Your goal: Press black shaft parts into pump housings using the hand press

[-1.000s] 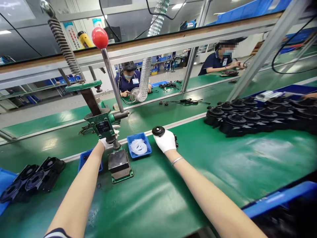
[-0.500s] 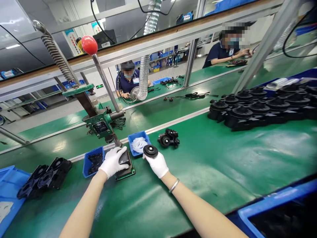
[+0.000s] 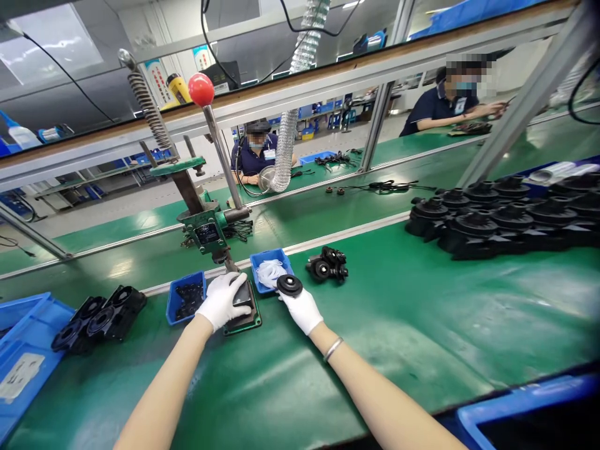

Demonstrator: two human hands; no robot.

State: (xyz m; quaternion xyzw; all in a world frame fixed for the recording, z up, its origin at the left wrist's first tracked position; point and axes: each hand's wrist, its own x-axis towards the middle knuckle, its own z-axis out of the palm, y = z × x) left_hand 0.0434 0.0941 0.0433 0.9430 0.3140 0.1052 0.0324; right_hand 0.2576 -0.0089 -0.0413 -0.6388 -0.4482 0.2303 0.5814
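On the base of the green hand press (image 3: 206,231), my gloved left hand (image 3: 222,303) spans a dark block (image 3: 242,294), with a finger along its far edge and the thumb at its near edge. My right hand (image 3: 302,309), also in a white glove, holds a round black part with a stepped rim and a small bright centre (image 3: 289,285) in its fingertips. That part is just in front of a blue bin (image 3: 257,259) of white, ring-like pieces (image 3: 270,272). Behind it lies a small cluster of black wheel-like parts (image 3: 328,265).
A blue bin (image 3: 172,309) of small black pieces stands left of the press. Black housings (image 3: 100,319) lie farther left by a blue crate (image 3: 28,375). Rows of black assemblies (image 3: 492,219) fill the right rear. The red-knobbed lever (image 3: 201,89) rises high. Two co-workers sit across the bench.
The view has shifted, so the scene sits slightly farther right. My left hand stays at the block, and my right hand still holds the round black part near the white pieces.
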